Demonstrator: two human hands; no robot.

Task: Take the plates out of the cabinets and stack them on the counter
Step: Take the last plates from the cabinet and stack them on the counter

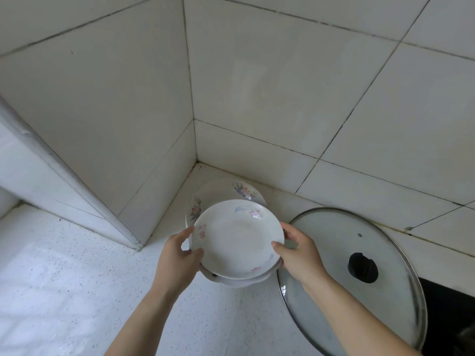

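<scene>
A small stack of white plates with faint pink and blue flower prints [237, 240] hangs above the counter, held from both sides. My left hand [177, 255] grips its left rim, thumb on top. My right hand [298, 250] grips the right rim, thumb over the edge. Under the top plate, the rim of at least one more held plate shows. Behind them, a larger flowered plate [226, 190] lies on the speckled white counter [77, 278] in the tiled corner, partly hidden by the held plates.
A big glass pot lid [385, 253] with a black knob lies to the right, against the wall tiles. A dark stove surface [452, 304] shows at the far right. White tiled walls [282, 98] close the corner; a tiled pillar juts out at left.
</scene>
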